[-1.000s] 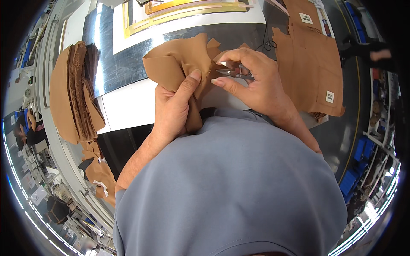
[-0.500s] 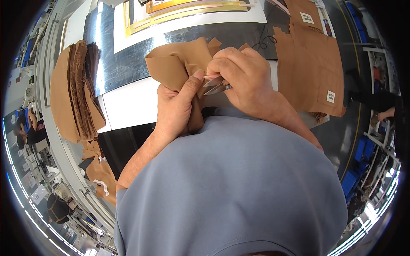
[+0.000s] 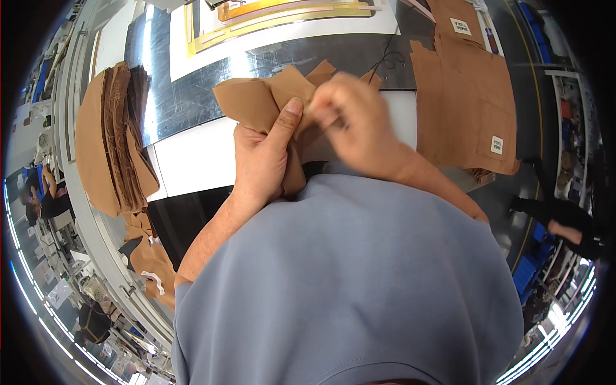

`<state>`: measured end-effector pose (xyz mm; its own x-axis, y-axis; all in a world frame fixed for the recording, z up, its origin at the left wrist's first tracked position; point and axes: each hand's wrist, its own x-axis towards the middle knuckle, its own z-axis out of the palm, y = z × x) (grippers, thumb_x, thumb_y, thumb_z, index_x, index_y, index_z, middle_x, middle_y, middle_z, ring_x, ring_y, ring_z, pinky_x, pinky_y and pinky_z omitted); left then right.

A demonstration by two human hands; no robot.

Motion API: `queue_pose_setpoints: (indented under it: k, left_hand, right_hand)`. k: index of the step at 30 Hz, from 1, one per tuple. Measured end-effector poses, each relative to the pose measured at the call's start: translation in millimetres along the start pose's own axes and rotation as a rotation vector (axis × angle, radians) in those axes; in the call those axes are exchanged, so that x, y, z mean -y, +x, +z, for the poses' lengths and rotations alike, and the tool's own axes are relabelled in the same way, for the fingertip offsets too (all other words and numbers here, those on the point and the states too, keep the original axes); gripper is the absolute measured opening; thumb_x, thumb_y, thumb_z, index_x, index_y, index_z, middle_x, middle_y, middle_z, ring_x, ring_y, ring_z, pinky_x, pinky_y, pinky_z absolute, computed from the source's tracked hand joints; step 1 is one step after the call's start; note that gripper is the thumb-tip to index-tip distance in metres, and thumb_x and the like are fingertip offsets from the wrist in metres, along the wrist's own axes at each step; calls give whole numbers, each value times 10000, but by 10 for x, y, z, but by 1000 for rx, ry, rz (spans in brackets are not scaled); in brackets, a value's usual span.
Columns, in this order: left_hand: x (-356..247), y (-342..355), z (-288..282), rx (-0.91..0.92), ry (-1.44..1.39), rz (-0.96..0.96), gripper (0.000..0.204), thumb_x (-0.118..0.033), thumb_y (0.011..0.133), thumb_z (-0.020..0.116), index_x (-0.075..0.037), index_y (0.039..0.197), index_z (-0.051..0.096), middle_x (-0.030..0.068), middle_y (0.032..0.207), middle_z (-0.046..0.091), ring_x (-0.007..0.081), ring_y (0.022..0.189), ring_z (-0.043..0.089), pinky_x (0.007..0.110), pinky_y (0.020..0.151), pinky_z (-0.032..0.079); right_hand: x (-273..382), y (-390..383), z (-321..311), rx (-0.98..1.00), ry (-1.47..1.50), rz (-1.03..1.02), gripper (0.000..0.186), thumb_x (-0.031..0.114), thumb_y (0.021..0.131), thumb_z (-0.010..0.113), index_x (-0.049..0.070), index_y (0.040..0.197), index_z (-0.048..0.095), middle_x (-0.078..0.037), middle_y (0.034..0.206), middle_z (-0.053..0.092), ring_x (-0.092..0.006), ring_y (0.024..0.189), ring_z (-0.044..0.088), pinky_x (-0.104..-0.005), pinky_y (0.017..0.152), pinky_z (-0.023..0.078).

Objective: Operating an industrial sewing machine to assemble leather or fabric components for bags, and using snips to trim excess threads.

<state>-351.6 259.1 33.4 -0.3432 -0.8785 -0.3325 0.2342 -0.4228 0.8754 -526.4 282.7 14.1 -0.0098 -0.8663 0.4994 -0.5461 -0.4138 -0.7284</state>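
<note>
My left hand [image 3: 264, 151] is closed on a folded tan fabric piece [image 3: 247, 102], its thumb pressed on top near the right edge. Part of the cloth hangs below the fingers, against my grey-blue top. My right hand [image 3: 362, 128] is just right of the cloth, curled and smeared by motion. Its fingertips are at or close to the fabric's edge; I cannot tell whether they touch. A small dark metallic bit of the thread snips [image 3: 346, 126] shows by its fingers; the blades are blurred or hidden.
A stack of brown fabric pieces [image 3: 115, 141] hangs over the table's left side. Brown panels with white labels [image 3: 465, 109] lie at the right. Behind my hands are a metal plate [image 3: 282, 54] and a yellow-edged template [image 3: 256, 32]. Another person [image 3: 564, 221] is at far right.
My right hand has drawn slightly up, and the snip blades that pointed left at the cloth no longer show clearly. The fabric's upper folds have shifted. The person at right has moved.
</note>
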Motion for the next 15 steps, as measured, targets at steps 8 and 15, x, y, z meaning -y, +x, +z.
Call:
queue_pose_setpoints:
  k: [8, 15]
  left_hand:
    - [-800, 254, -554, -599, 291, 339, 360, -176, 976, 796, -4, 1268, 674, 85, 1170, 720, 136, 1034, 683, 291, 917, 541]
    - [-1265, 152, -733, -593, 848, 1293, 159, 22, 942, 761, 81, 1089, 743, 132, 1104, 769, 218, 950, 750, 333, 880, 610]
  right_hand:
    - [-252, -119, -403, -38, 91, 260, 161, 109, 998, 731, 10, 901, 651, -26, 709, 551, -126, 608, 456, -303, 558, 397]
    - [-361, -213, -445, -11, 46, 372, 235, 165, 1021, 735, -2, 882, 646, -28, 702, 535, -105, 611, 418, -290, 552, 371]
